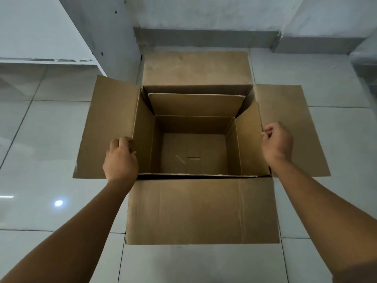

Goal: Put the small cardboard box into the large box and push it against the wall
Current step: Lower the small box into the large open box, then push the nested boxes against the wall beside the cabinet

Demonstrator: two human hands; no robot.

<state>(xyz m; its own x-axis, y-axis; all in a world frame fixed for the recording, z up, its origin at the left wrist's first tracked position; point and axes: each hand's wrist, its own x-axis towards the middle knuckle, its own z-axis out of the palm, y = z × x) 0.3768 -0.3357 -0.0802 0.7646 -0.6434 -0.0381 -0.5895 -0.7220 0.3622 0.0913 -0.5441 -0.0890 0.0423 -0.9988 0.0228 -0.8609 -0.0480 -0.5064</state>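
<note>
The large cardboard box point(202, 211) stands on the tiled floor with its four flaps spread flat outwards. Inside it sits the small cardboard box point(193, 154), open, its flaps standing upright along the large box's walls. My left hand point(120, 158) is curled over the upper edge of the small box's left flap, at the large box's left rim. At the top edge of the small box's right flap, the fingers of my right hand point(277, 144) are pinched shut. The large box's far flap lies close to the wall point(204, 15).
A grey skirting strip point(204, 38) runs along the foot of the wall behind the box. A white cabinet or panel point(114, 37) stands at the back left, next to the box's far left corner. Glossy floor tiles point(40, 139) surround the box.
</note>
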